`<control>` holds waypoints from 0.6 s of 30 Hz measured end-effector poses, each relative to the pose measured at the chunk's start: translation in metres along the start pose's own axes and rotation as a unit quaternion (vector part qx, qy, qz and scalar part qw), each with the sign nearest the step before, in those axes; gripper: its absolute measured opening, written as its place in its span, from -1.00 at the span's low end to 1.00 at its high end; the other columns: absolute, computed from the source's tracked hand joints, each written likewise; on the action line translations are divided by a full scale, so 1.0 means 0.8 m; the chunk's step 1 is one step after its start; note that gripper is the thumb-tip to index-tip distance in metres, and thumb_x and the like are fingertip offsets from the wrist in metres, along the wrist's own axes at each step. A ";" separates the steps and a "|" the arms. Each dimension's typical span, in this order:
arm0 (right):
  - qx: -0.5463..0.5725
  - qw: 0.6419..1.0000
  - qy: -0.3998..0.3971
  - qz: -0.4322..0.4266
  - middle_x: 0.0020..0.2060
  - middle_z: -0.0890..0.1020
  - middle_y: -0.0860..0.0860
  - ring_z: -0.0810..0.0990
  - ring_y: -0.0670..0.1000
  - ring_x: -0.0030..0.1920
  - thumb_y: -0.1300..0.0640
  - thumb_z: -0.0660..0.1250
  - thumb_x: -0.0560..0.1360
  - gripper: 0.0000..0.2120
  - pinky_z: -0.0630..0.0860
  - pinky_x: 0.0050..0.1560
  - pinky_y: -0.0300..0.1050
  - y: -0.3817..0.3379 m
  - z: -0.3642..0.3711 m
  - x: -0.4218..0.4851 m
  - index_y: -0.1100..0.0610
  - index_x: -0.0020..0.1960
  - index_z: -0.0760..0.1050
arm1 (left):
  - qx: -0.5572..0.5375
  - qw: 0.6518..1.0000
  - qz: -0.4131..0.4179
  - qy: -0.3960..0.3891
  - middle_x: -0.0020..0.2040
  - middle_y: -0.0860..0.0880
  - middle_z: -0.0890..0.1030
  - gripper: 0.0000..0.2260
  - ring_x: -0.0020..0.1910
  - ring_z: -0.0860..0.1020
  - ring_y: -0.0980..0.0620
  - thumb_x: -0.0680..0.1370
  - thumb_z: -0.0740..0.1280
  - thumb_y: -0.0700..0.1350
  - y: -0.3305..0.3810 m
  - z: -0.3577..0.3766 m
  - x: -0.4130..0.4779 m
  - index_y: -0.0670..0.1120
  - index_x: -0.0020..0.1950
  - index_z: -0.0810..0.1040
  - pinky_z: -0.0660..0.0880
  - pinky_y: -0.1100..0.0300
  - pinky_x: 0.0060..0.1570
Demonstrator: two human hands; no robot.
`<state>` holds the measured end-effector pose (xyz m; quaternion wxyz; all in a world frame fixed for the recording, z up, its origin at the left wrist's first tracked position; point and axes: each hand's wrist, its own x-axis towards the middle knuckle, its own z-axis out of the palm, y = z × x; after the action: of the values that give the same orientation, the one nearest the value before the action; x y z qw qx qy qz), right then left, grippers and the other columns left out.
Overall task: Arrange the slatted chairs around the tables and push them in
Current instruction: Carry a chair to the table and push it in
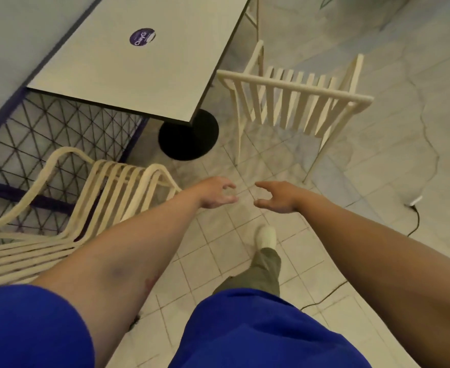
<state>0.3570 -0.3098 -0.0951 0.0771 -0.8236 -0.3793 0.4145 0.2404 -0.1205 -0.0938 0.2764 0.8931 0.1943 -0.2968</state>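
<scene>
The cream slatted wooden chair (293, 102) stands ahead of both hands, beside the grey rectangular worktop (139, 57). Left hand (216, 193) and right hand (277, 197) reach forward, released and empty; gripping its top rail likely comes next.

Both my arms reach forward over the tiled floor (213, 251). My left hand (214, 193) and right hand (277, 197) are empty, fingers spread, close together. A slatted chair (293, 102) stands ahead beside the table (139, 70); another chair (86, 205) sits at my left.
</scene>
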 end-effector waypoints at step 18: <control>0.039 0.990 0.138 -0.011 0.54 0.25 0.08 0.26 0.14 0.51 -0.13 0.30 0.57 -0.29 0.23 0.45 0.04 0.116 -0.277 0.138 0.05 0.59 0.09 | 0.025 0.993 0.081 0.078 0.47 -0.01 0.44 -0.44 0.44 0.40 -0.04 0.55 0.37 0.19 0.142 -0.239 0.265 0.00 0.49 0.41 0.36 -0.02 0.41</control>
<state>0.6143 -0.2571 -0.0621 0.1649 -0.8650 -0.3579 0.3107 0.5376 -0.0528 -0.0576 0.2608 0.9331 0.1349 -0.2076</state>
